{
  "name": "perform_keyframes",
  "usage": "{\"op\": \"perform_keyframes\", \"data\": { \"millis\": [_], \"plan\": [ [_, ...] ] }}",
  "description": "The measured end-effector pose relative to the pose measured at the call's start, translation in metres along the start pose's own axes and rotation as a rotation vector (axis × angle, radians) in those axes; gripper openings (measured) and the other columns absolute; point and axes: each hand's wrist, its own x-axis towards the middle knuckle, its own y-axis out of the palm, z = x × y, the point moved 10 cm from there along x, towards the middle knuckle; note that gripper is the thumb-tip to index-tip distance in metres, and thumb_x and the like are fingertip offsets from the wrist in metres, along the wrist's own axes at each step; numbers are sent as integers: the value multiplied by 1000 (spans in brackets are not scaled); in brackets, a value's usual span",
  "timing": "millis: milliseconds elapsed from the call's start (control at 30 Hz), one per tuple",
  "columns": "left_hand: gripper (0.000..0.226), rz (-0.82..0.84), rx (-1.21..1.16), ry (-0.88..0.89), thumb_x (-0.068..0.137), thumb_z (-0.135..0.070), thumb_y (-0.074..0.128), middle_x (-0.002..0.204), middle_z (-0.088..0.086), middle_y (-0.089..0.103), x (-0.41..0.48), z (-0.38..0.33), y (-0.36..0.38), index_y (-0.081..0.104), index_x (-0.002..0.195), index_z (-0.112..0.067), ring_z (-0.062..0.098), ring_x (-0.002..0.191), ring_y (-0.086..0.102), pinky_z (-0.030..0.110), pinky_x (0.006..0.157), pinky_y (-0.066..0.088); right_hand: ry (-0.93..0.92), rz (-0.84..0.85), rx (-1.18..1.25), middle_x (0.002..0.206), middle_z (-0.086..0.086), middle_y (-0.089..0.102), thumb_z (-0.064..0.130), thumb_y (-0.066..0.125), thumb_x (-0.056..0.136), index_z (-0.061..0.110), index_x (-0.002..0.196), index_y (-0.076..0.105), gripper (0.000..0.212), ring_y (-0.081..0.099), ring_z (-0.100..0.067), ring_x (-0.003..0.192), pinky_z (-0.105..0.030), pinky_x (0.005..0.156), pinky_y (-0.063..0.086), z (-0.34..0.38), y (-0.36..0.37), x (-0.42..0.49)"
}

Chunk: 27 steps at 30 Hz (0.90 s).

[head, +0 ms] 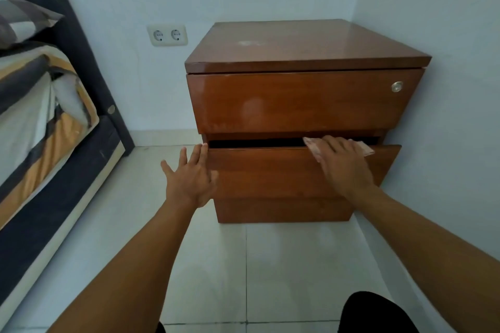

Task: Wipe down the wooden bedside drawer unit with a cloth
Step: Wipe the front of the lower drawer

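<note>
Forearms are stretched toward the drawer unit (303, 100) in the corner. The cloth (365, 150) is pressed by the flat right hand (343, 167) on the top edge of the ajar lower drawer (270, 173); the spread left hand (189, 178) is braced at its corner. Even pressure is advised.

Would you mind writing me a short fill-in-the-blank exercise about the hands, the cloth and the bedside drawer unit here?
1. The right hand presses the cloth on the lower drawer, which stands slightly ____.
2. The left hand holds nothing; its straight fingers lie at that drawer's ____ edge.
3. The round lock sits on the ____ drawer.
4. On the wall beside the drawer unit is a double ____.
Missing words: open; left; upper; socket.
</note>
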Motion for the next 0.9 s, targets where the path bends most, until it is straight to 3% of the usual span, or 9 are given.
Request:
{"op": "perform_keyframes", "data": {
  "millis": [133,300,400,467,500,567,633,800,900],
  "plan": [
    [72,0,14,-15,101,-60,18,171,-3,3,1,0,1,-3,162,-28,31,157,4,72,116,6,71,21,-36,135,-16,61,30,39,102,11,137,57,44,54,-40,119,-55,101,44,-69,4,-13],
    [73,-4,-3,-26,101,-60,19,171,-1,2,1,-1,3,-5,162,-27,32,157,5,72,117,9,187,32,-37,129,-26,61,6,52,97,4,135,58,39,57,-48,106,-58,90,50,-138,1,-26],
    [74,-14,-5,-25,101,-60,20,171,-1,1,-1,0,3,-5,162,-26,32,157,6,71,117,9,343,77,149,128,-24,61,18,52,102,19,142,56,41,62,-47,105,-52,89,54,-159,-7,-35],
    [74,-15,-2,-15,101,-58,21,171,0,3,-3,1,4,-4,162,-26,32,156,7,71,116,10,545,21,266,117,-25,68,27,50,106,16,132,65,32,64,-46,104,-50,91,54,-174,-17,-38],
    [73,-14,-8,-13,101,-57,22,171,0,4,-3,1,5,-3,162,-25,32,156,8,71,116,11,618,-58,308,115,-27,69,20,52,104,12,128,67,30,64,-47,105,-51,93,54,-174,-25,-42],
    [72,-19,-39,-18,101,-56,22,171,0,5,-1,0,6,-2,162,-25,32,156,10,71,116,12,554,-274,323,121,-25,66,8,50,99,9,128,66,34,61,-46,106,-53,94,52,-141,-42,-48],
    [72,-21,-70,-26,101,-57,21,171,-1,5,2,-1,8,-2,162,-26,33,156,10,72,116,12,300,-405,335,129,-19,64,6,48,99,10,132,65,37,62,-42,109,-51,93,52,-72,-42,-54],
    [69,-63,-87,1,103,-56,18,171,-1,7,6,1,9,2,163,-27,33,156,12,71,116,11,-58,-412,438,139,-12,64,2,55,99,13,136,64,40,61,-37,123,-51,103,50,116,-14,-34],
    [68,-101,-98,30,102,-57,12,171,-2,5,6,4,11,1,163,-27,31,156,9,69,117,9,-179,-363,399,156,-10,48,18,43,105,24,151,45,46,45,-38,143,-55,119,33,202,15,-15]
  ]
}}
